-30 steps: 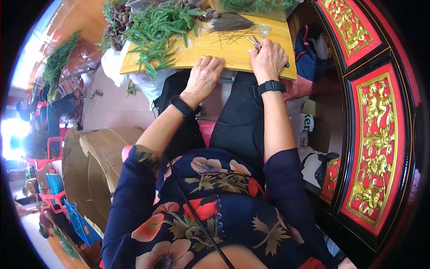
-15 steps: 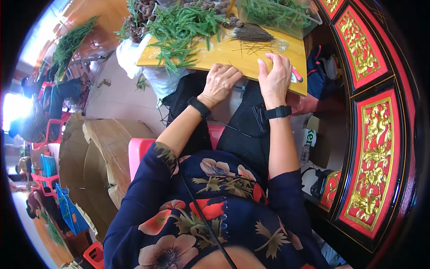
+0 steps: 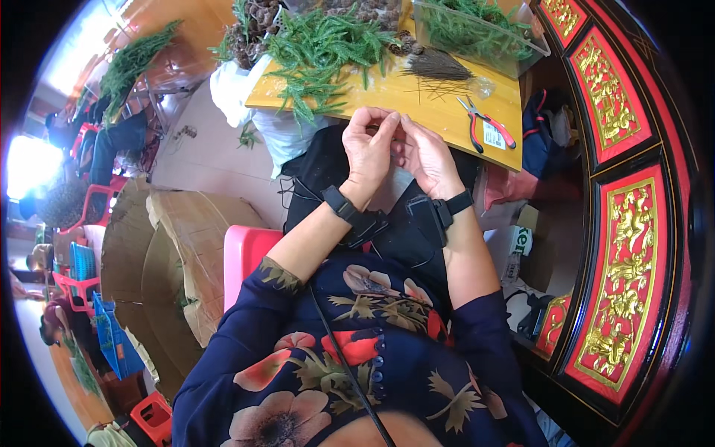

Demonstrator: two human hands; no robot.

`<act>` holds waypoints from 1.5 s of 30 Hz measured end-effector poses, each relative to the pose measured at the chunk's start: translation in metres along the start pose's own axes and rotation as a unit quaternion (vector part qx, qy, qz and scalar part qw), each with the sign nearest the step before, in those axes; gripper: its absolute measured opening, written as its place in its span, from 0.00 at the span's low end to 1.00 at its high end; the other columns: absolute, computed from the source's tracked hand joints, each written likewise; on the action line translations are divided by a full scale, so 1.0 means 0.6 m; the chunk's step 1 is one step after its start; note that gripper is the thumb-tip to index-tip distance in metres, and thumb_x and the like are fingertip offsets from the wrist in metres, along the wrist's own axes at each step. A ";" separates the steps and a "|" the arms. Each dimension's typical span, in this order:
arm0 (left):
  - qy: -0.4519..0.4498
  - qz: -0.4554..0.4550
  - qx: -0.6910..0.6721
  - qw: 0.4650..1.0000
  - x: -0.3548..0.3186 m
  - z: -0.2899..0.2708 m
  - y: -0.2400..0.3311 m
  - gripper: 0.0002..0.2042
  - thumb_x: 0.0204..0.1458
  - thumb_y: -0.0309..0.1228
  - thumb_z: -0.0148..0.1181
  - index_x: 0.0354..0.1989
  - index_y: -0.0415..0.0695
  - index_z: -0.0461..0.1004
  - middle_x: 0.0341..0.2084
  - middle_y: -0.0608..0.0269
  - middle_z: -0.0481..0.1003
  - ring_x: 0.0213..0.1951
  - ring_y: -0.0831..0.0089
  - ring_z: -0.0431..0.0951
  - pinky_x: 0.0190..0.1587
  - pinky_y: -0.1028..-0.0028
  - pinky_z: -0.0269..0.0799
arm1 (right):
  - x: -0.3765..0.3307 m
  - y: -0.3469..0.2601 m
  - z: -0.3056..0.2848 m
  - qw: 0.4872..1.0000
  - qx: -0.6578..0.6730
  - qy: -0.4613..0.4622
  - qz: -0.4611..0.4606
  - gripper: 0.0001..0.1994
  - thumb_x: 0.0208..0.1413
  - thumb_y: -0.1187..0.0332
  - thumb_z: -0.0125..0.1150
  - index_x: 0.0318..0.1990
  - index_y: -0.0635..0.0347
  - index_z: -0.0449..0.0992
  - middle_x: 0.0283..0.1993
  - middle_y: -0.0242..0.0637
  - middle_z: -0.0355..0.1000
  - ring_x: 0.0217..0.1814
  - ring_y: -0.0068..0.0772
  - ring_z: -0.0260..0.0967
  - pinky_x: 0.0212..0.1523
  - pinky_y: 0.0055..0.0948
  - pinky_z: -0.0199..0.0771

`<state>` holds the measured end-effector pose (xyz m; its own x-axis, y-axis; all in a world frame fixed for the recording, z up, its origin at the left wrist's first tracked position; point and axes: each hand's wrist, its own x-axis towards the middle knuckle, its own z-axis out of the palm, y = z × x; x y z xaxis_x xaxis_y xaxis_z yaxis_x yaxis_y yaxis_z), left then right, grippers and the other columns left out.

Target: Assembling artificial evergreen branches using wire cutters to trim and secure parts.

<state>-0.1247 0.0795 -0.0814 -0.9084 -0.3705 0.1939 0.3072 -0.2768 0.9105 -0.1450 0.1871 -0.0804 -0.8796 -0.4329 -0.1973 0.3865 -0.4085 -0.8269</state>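
My left hand (image 3: 366,153) and my right hand (image 3: 430,156) meet at the fingertips, just off the near edge of the yellow wooden table (image 3: 387,97). Thumbs and forefingers are pinched together on both hands. Whatever lies between them is too small to make out. Red-handled pliers (image 3: 475,132) rest on the table to the right of my hands, jaws pointing away. Farther back lies a bundle of thin dark wires (image 3: 441,65). A heap of green artificial pine sprigs (image 3: 322,46) covers the table's left side, some hanging over the edge.
Behind the wires stands a clear plastic box (image 3: 465,54) of greenery. Brown pine cones (image 3: 244,26) are piled at the back left. Torn cardboard (image 3: 205,253) and a pink stool (image 3: 247,253) are at lower left. A red and gold carved panel (image 3: 622,261) borders the right.
My hands have left the table edge and come together at the fingertips. The right hand has moved left and uncovered the pliers. The view has shifted slightly.
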 end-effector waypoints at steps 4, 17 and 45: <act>-0.010 0.032 0.016 0.999 -0.012 -0.016 -0.013 0.05 0.51 0.25 0.61 0.34 0.38 0.72 0.29 0.65 0.72 0.26 0.82 0.71 0.28 0.82 0.68 | 0.008 0.011 0.000 0.995 0.096 -0.005 0.022 0.12 0.60 0.58 0.53 0.44 0.54 0.74 0.34 0.25 0.71 0.31 0.19 0.63 0.32 0.22 0.64; 0.160 0.022 0.602 0.782 0.284 -0.271 0.046 0.24 0.44 0.41 0.65 0.43 0.35 0.68 0.38 0.49 0.72 0.33 0.55 0.73 0.36 0.61 0.70 | -0.003 -0.014 -0.012 0.990 0.073 0.121 -0.011 0.11 0.62 0.60 0.50 0.43 0.56 0.71 0.33 0.32 0.74 0.33 0.23 0.70 0.31 0.23 0.66; 0.035 0.038 0.167 0.985 0.293 -0.094 0.140 0.14 0.51 0.28 0.60 0.46 0.36 0.72 0.34 0.61 0.77 0.24 0.74 0.76 0.28 0.78 0.71 | -0.008 -0.016 0.003 0.992 0.027 0.108 -0.057 0.11 0.64 0.61 0.46 0.39 0.60 0.69 0.23 0.28 0.65 0.22 0.19 0.61 0.23 0.19 0.62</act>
<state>-0.2425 -0.0589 0.0084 -0.8609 -0.4421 0.2516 0.2527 0.0576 0.9658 -0.1441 0.1917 -0.0709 -0.9552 -0.2012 -0.2169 0.2899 -0.4899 -0.8222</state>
